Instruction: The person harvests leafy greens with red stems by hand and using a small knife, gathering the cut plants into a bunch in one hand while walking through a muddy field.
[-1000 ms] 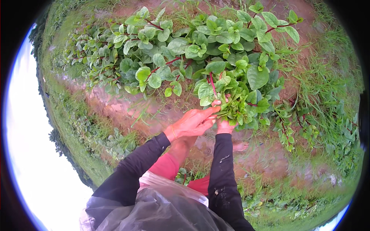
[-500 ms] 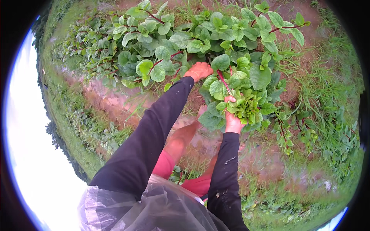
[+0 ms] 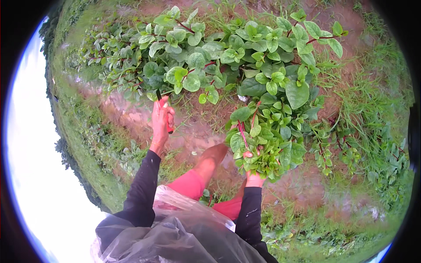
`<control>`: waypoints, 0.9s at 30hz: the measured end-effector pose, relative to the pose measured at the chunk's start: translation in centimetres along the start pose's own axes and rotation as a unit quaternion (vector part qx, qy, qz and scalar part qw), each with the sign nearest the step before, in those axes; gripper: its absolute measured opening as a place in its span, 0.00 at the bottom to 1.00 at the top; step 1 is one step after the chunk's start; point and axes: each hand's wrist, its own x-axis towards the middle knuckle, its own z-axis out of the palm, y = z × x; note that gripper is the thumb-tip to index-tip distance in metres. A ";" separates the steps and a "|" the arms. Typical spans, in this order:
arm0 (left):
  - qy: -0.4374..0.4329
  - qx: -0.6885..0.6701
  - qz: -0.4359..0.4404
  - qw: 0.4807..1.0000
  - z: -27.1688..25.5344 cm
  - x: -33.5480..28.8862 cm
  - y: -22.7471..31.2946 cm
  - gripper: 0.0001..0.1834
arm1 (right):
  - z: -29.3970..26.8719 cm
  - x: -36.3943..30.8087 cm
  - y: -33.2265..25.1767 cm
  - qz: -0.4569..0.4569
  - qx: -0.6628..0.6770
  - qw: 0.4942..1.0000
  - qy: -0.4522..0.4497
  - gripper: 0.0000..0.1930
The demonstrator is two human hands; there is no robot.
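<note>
My left hand (image 3: 160, 125) is closed around a small knife (image 3: 158, 95), apart from the plants just beyond it. Its dark blade points away from me, and a bit of the dark and red handle shows below my fingers. To the right, my right hand (image 3: 253, 179) grips a thick bunch of cut Malabar spinach (image 3: 265, 157). Leaves cover most of the fingers; red stems stick up from the bunch. Beyond both hands grows a row of Malabar spinach plants (image 3: 210, 46) with broad green leaves and red stems.
Wet reddish soil (image 3: 188, 127) with puddles lies between the rows. Grass (image 3: 364, 101) grows thickly on the right. My bare legs (image 3: 210, 160) stand close beneath my arms, and a clear plastic cover (image 3: 175, 232) hangs over my front.
My left hand has drawn out of the foliage and moved left and nearer, bringing the knife into sight. My right hand has come nearer to me with the bunch.
</note>
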 end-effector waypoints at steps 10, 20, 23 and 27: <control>-0.165 0.264 0.320 0.895 14.9 2.2 7.1 0.09 | 8.2 6.8 5.3 0.001 0.015 0.998 -0.057 0.33; -0.305 0.386 0.279 0.825 15.2 -6.3 2.2 0.11 | 0.4 13.3 3.6 -0.023 -0.100 0.987 -0.123 0.30; -0.406 0.448 0.235 0.761 14.7 -6.7 3.0 0.26 | 0.0 13.5 2.2 0.019 -0.046 0.991 -0.128 0.30; -0.381 0.356 0.241 0.819 12.9 -1.4 4.7 0.17 | 2.2 12.4 2.0 0.022 0.019 0.996 -0.082 0.28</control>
